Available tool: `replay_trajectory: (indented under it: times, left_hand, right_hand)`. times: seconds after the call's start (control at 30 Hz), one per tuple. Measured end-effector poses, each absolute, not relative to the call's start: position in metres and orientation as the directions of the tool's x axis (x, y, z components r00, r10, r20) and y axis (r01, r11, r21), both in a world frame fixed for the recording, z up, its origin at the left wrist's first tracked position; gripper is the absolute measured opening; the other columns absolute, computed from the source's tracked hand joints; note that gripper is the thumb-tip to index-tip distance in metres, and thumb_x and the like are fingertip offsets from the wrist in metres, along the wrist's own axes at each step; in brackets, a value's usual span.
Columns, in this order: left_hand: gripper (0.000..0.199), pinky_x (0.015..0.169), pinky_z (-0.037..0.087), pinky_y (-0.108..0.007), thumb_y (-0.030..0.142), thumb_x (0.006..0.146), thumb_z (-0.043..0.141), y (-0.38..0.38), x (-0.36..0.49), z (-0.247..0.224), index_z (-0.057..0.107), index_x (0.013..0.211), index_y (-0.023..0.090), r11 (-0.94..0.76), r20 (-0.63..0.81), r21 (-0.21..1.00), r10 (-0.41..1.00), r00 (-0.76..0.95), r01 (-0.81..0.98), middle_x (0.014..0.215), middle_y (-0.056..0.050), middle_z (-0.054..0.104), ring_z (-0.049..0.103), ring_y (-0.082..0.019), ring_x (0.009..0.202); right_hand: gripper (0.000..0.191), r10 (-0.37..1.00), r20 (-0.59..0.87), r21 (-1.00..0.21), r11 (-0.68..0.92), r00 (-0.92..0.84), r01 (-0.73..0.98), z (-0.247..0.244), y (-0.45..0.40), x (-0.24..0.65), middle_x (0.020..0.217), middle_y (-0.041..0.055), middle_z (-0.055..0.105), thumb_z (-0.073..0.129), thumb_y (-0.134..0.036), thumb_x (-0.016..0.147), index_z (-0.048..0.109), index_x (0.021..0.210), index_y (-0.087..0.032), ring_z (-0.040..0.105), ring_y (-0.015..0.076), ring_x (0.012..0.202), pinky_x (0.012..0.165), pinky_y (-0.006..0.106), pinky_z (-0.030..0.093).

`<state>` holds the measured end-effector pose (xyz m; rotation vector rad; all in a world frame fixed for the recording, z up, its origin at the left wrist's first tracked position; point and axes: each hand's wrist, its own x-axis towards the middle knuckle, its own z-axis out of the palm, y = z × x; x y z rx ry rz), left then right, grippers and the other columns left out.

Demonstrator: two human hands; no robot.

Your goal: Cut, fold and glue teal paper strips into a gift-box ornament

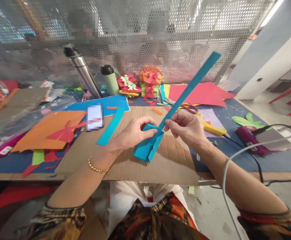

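Gripping folded blue paper (143, 147) at 6 o'clock, over cardboard (177, 164), in left fingers (149, 134) and pinching blue strip (193, 86), slanting toward 1 o'clock, in right fingers (173, 126); could crease or skew strip by levering sideways on its long free end.

The folded paper (141, 149) and long strip (193, 82) are teal-blue, the loose strip (111, 128) at left a brighter turquoise. The cardboard (175, 168) is brown, the surface (250, 115) dark blue. The left sheet (47, 128) is orange, the far-right sheets (203, 94) red, the glue gun (213, 128) yellow; the sleeves (60, 220) are mottled black, brown and orange.
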<state>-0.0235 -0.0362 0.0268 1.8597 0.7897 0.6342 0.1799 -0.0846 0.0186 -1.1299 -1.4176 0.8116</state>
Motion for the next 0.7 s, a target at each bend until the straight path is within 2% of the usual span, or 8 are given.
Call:
replay_trajectory:
  times: [0.7]
  left_hand:
    - [0.024, 0.066, 0.046, -0.026, 0.039, 0.084, 0.073, -0.0391, -0.0220, 0.0310, 0.068, 0.092, 0.017, -0.291, 0.076, 0.931, 0.743, 0.665, 0.220, 0.083, 0.000, 0.066, 0.057, -0.013, 0.074]
  right_hand:
    - [0.030, 0.945, 0.323, -0.934, 0.308, 0.056, 0.183, 0.0180, -0.0849, 0.1789, 0.060, 0.0020, 0.073, 0.075, -0.045, 0.079, 0.061, 0.066, -0.021, 0.045, 0.0061, 0.036, 0.037, 0.022, 0.034]
